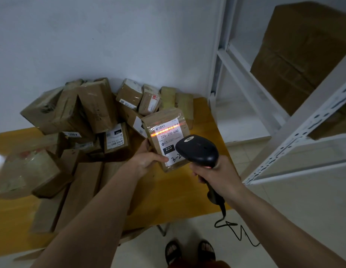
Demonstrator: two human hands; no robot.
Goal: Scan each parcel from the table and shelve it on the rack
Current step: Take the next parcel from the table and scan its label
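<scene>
Head view: left hand (149, 161) pinches the small taped parcel (166, 138) by its near-left corner above the table (203, 117), right hand (216, 174) gripping the scanner (197, 149); looks light, stiff, tape-slick, so hold the edges.

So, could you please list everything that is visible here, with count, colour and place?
held parcel: one, brown with white label, above the table
scanner: one, black, its red line on the label
parcel pile: many, brown, on the table
table: one, yellow wood, by the wall
rack: one, white, on the right
large box: one, brown, on the rack
left hand: holds the parcel
right hand: grips the scanner
</scene>
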